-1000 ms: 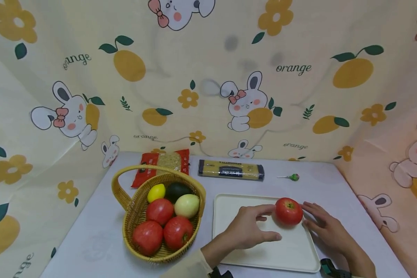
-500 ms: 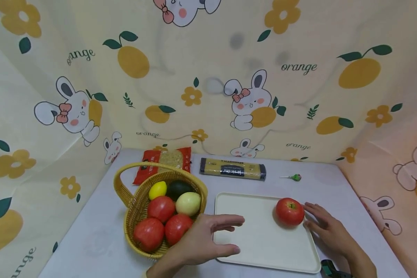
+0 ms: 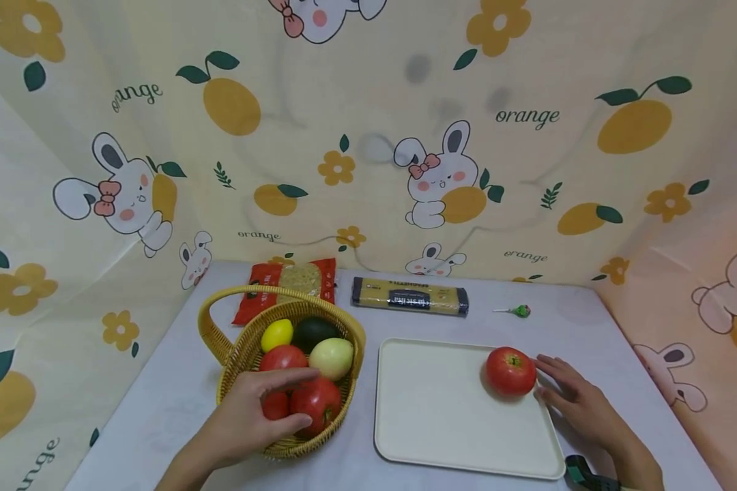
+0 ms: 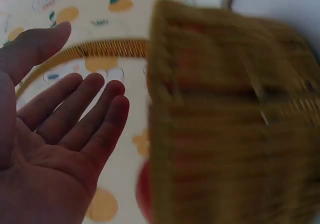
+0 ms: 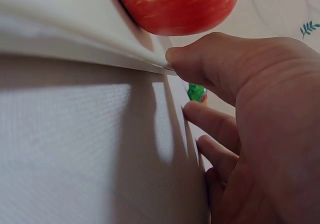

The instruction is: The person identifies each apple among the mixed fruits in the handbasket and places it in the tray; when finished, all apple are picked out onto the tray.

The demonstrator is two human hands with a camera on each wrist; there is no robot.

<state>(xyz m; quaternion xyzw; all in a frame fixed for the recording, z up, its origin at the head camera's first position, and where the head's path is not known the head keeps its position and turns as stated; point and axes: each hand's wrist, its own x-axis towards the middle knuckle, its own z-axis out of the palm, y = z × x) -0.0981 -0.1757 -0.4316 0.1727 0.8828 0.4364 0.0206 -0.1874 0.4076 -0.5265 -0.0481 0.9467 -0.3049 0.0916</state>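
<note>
My left hand (image 3: pixel 246 416) hovers above the front left of a yellow woven basket (image 3: pixel 360 341), fingers extended and thumb spread apart. Nothing is between them in the left wrist view, where the basket wall (image 4: pixel 225 149) is blurred. Inside the basket lie red apples (image 3: pixel 316 402), partly hidden by that hand, with a lemon (image 3: pixel 277 335), a dark green avocado-like fruit (image 3: pixel 315 333) and a pale green round fruit (image 3: pixel 331 359). A single red apple (image 3: pixel 511 372) sits on a white tray (image 3: pixel 442 423). My right hand (image 3: pixel 583 406) rests at the tray's right edge, its thumb (image 5: pixel 200 61) touching the rim.
Behind the basket lies a red bag of pasta (image 3: pixel 297 279). A spaghetti packet (image 3: pixel 409 296) and a green-wrapped lollipop (image 3: pixel 521 311) lie farther back, beyond the tray. A patterned cloth (image 3: pixel 344 136) hangs around the white table.
My left hand has moved left, from beside the apple on the tray to over the basket. The right hand, tray and apple have stayed in place.
</note>
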